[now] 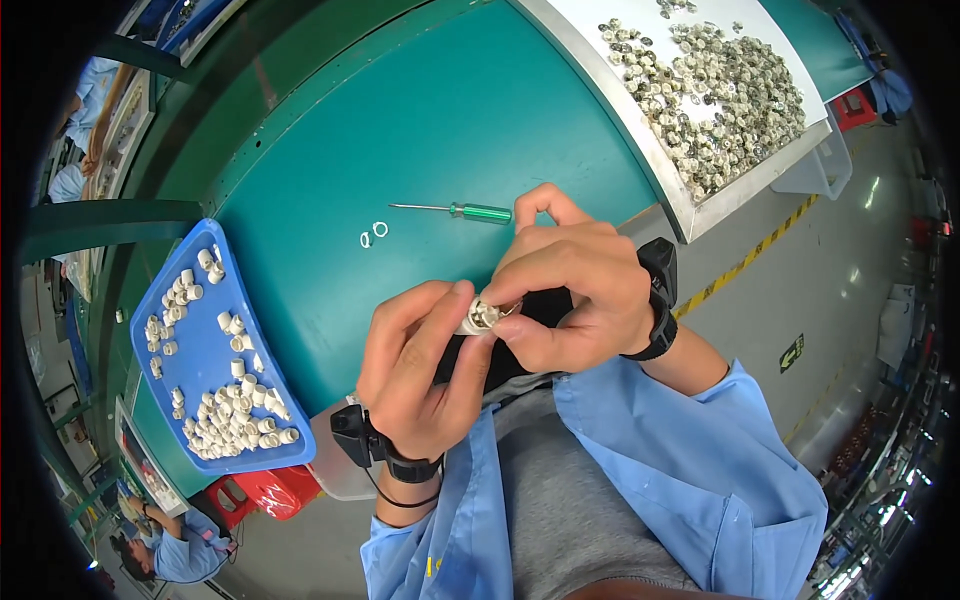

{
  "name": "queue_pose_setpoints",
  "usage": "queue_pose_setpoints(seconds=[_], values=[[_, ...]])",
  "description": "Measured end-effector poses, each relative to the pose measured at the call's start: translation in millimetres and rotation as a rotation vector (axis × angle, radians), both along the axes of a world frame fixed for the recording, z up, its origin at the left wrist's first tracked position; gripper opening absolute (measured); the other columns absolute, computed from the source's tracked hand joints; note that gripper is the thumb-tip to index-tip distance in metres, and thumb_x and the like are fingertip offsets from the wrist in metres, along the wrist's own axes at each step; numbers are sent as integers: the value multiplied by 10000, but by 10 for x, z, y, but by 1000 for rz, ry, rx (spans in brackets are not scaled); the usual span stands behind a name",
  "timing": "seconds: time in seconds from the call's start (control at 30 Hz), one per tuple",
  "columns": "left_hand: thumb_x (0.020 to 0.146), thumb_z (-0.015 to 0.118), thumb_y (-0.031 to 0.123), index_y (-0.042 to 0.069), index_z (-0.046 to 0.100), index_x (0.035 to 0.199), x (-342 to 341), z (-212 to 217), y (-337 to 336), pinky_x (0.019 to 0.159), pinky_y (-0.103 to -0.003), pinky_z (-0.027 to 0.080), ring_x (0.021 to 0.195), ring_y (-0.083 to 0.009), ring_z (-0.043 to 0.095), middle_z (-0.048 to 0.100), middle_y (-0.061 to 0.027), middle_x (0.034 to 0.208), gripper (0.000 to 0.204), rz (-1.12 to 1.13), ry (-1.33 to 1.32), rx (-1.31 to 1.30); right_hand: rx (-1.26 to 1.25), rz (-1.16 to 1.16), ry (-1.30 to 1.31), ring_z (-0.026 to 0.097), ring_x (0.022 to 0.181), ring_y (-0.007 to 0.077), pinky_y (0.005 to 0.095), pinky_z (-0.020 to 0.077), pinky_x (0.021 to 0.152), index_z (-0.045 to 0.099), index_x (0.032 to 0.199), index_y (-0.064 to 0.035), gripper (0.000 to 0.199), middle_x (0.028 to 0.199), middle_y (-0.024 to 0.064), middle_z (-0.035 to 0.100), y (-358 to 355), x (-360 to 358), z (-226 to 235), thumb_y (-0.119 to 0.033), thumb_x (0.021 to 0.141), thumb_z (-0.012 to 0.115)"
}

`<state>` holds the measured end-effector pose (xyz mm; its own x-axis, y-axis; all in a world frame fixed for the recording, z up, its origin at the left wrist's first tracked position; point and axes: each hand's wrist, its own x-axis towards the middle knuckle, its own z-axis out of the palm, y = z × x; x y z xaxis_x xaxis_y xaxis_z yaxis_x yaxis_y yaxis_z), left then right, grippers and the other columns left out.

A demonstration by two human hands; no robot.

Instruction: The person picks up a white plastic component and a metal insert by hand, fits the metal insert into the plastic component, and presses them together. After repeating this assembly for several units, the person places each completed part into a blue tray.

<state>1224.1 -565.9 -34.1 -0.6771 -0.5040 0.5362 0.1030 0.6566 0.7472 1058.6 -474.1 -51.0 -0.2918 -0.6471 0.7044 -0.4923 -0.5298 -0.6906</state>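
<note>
Close to my body, my left hand (415, 365) grips a small white cylindrical plastic socket (468, 326) between thumb and fingers, its open end showing some pale and metal parts inside. My right hand (582, 285) is closed in a pinch at the socket's right rim. A thin, shiny bit shows by the right fingertips, too small to name. Just beyond the hands lies a screwdriver (470, 211) with a green handle, its shaft pointing left. Two small white rings (380, 229) rest on the green table (330, 150), left of the screwdriver's tip.
At left a blue tray (214, 345) holds many white cylindrical sockets. A metal-edged white tray (655, 160) at the far right carries a heap of small pale and metallic parts (720, 100). Red stools (275, 492) stand below the table at lower left; other people work further off.
</note>
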Motion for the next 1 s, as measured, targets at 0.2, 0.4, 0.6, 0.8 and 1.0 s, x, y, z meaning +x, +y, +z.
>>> queue_pose_setpoints(seconds=[0.2,0.4,0.6,0.8,1.0], values=[[718,780,-96,-46,711,1143,-28,6,-31,676,-305,562,830,-245,685,669,-177,1025,433,-3,-38,-60,45,44,62,634,597,155,385,430,723,671,918,-47,147,757,37,718,-7,-89,26,-88,804,753],[681,780,-110,-46,718,1130,-48,23,41,657,-317,558,790,-248,676,670,-160,998,458,47,-63,-159,30,88,10,640,609,164,401,431,758,678,919,-45,150,767,50,720,24,-92,-54,-67,791,753],[673,777,-116,-52,719,1118,-71,-11,48,641,-322,552,768,-248,672,664,-151,987,453,38,-73,-222,97,176,-30,653,635,184,421,427,788,688,934,-39,168,794,66,726,73,-168,-60,-5,773,723],[692,782,-102,-56,718,1105,-63,-44,139,639,-321,548,767,-247,671,659,-147,982,420,66,-117,-69,125,-17,203,670,666,204,424,426,790,697,937,-47,215,824,78,727,158,-99,-82,-57,725,733],[731,806,-37,-38,680,1110,-67,-120,261,615,-342,544,770,-267,674,655,-147,981,399,151,-194,-97,247,-221,490,694,795,236,430,426,786,692,928,-57,321,974,113,722,247,-39,111,-218,661,768]])
